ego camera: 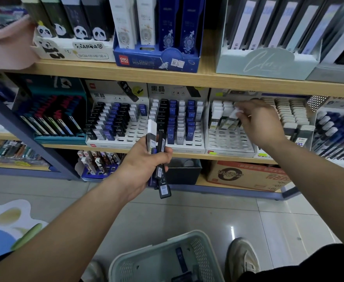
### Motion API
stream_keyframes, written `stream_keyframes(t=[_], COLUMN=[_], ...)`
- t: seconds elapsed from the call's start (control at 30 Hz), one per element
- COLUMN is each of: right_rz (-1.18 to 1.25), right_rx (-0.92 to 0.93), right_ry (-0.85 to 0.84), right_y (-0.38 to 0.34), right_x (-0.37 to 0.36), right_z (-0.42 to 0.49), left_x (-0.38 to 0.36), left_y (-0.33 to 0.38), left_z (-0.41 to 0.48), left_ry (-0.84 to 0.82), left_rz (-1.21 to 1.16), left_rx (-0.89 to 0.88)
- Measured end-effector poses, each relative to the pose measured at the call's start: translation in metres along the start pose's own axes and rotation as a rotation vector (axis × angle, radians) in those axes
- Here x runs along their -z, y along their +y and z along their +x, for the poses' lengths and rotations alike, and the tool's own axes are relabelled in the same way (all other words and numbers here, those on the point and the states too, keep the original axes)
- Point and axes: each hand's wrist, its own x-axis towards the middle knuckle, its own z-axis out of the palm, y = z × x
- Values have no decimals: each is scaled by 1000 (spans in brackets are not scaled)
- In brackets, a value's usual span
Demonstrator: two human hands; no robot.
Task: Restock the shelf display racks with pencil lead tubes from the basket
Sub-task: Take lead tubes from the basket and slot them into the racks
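Shelf unit: wood boards, with three white slotted racks side by side on the middle board. Reference is the centre rack: mostly full of black, blue and white HB 07 tubes, with bare slots along its right edge.

Basket: pale green mesh, on the floor tiles well below and in front of the centre rack, beside my shoe. A dark blue tube lies inside it.

Left rack, just left of the centre rack: front-right slots bare.

Right rack, just right of the centre rack: white-capped tubes in the back rows, front rows bare.

Left hand: in front of the centre rack's lower-left corner, fingers wrapped round a bundle of tubes held roughly upright. They are mostly black, one white-capped.

Right hand: over the right rack, fingertips pinching the white cap of a single tube tilted among the back rows. Can't tell whether it's seated in a slot.
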Motion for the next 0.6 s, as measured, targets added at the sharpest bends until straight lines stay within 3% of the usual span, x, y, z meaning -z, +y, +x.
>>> stream_keyframes(t=[0.2,0.47,0.53,0.6], right_rz=[-25,-88,9,243], right_rx=[79,-42,-9,-16], right_ry=[8,-122,-94,-217], right_y=[-1,-21,-44,-83], right_x=[-10,-6,2,12], right_z=[4,-2,-11,-26], left_x=[4,7,8,9], left_y=[-1,0,2,5], left_z=[1,2,2,1], left_ry=[-4,1,12,29], left_rz=[-6,-33,-58,-87], left_rx=[-2,-13,-31,-47])
